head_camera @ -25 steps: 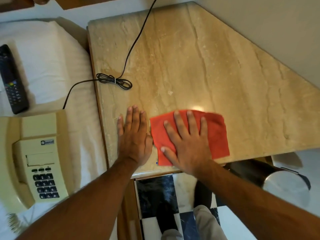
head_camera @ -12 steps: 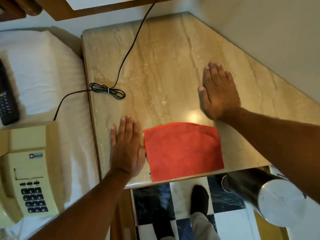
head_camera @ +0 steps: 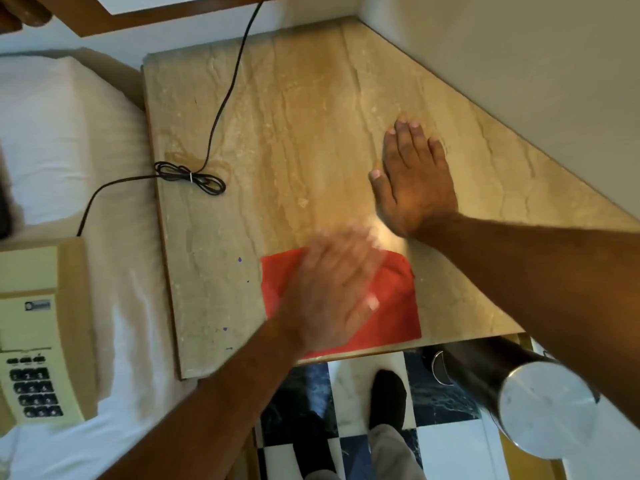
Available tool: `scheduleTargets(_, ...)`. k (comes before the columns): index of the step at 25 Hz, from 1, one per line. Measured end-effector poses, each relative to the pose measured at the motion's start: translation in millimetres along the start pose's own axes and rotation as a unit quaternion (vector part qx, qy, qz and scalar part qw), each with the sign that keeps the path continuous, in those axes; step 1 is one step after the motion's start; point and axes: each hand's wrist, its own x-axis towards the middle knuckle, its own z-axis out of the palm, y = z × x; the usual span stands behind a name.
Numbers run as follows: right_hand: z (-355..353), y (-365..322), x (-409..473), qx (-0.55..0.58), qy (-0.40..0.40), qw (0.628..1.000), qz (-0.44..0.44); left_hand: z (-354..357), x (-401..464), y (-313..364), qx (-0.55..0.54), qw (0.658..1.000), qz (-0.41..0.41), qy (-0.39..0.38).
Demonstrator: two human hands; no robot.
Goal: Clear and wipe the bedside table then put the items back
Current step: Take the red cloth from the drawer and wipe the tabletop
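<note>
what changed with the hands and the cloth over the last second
The right hand let go of the red cloth and moved to bare marble further back, lying flat. The left hand, which was flat on the table beside the cloth, moved right onto it, blurred with motion. The cloth stays at the front edge; the cable and telephone are unmoved.

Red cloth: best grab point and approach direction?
The red cloth lies flat near the table's front edge, its left part under the blurred left hand. Best bet is probably the exposed far right corner, pinched from above and the right: it looks slightly wrinkled, and the right hand rests just behind it.
</note>
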Motion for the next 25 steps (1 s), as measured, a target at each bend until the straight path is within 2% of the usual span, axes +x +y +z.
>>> scheduleTargets(1,-0.1,0.2,0.1,0.002,-0.003,1.0,0.0,4.9,-12.2,8.4,0.028,0.993,0.087,-0.068)
scheduleTargets(2,0.7,0.3,0.0,0.002,-0.003,1.0,0.0,9.2,-31.8,5.6,0.047,0.987,0.113,-0.106)
scheduleTargets(7,3.1,1.9,0.7,-0.003,0.0,1.0,-0.002,-11.0,-109.1,-79.0,0.04,0.991,-0.074,-0.103)
scheduleTargets(10,3.1,2.5,1.8,-0.007,0.005,1.0,-0.005,-23.1,-68.6,-138.9,0.059,0.983,-0.155,-0.079)
scheduleTargets(13,4.7,2.5,1.6,-0.012,0.011,1.0,-0.006,-19.2,-34.0,-133.7,0.063,0.974,-0.214,-0.039)
scheduleTargets(15,7.4,0.9,2.1,-0.012,0.022,1.0,-0.011,-0.5,-53.2,-90.4,0.08,0.98,-0.174,-0.047)
scheduleTargets(17,7.9,2.4,1.3,-0.01,0.034,0.999,-0.015,13.4,-92.1,-43.5,0.071,0.991,-0.079,-0.083)
scheduleTargets(19,6.6,5.0,0.2,-0.007,0.037,0.999,-0.017,6.0,-116.2,-56.1,0.075,0.989,0.024,-0.124)
scheduleTargets(21,6.7,3.9,1.4,-0.005,0.038,0.999,-0.021,-8.4,-117.6,-96.3,0.094,0.981,0.087,-0.149)
scheduleTargets(22,7.9,3.6,2.0,-0.006,0.045,0.999,-0.02,-12.8,-114.0,-114.0,0.097,0.981,0.094,-0.142)
scheduleTargets(23,9.2,4.4,1.8,-0.009,0.049,0.999,-0.019,-14.1,-108.0,-122.9,0.095,0.986,0.065,-0.123)
scheduleTargets(25,10.8,4.8,1.1,-0.013,0.048,0.999,-0.021,-9.3,-93.7,-103.9,0.085,0.991,-0.072,-0.071)
